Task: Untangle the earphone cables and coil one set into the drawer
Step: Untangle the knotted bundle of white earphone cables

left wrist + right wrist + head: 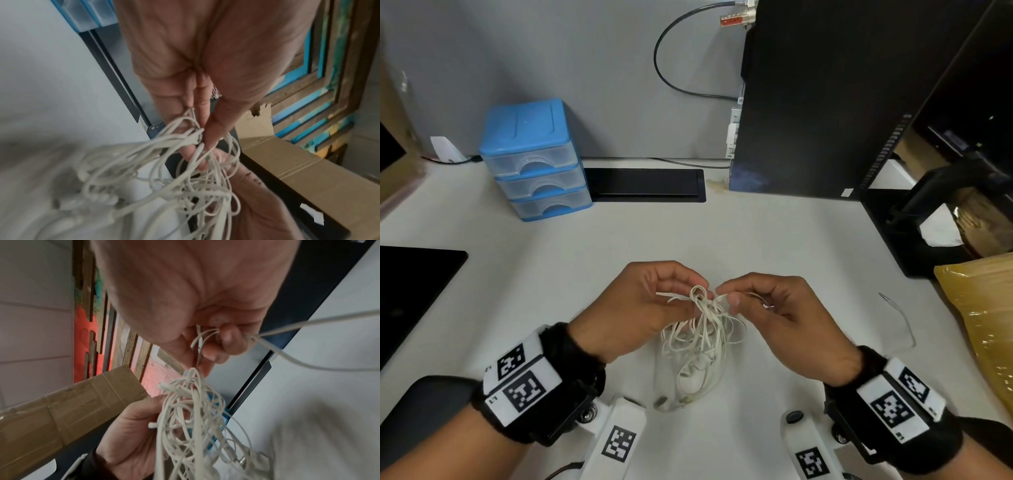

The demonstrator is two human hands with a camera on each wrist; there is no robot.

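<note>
1. Earphone cables (700, 329): white tangle, raised over the desk (774, 240), lower loops hanging toward it.
2. Left hand (643, 305): fingers pinching the knot.
3. Right hand (774, 308): fingers pinching strands.
4. Drawer unit (534, 161): blue, far left, drawers closed.

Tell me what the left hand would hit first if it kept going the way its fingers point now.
Most likely the right hand: the left hand points across the cable tangle at it, with only the knot between their fingertips. How level they are is unclear.

Even soft light, blurred wrist views
</note>
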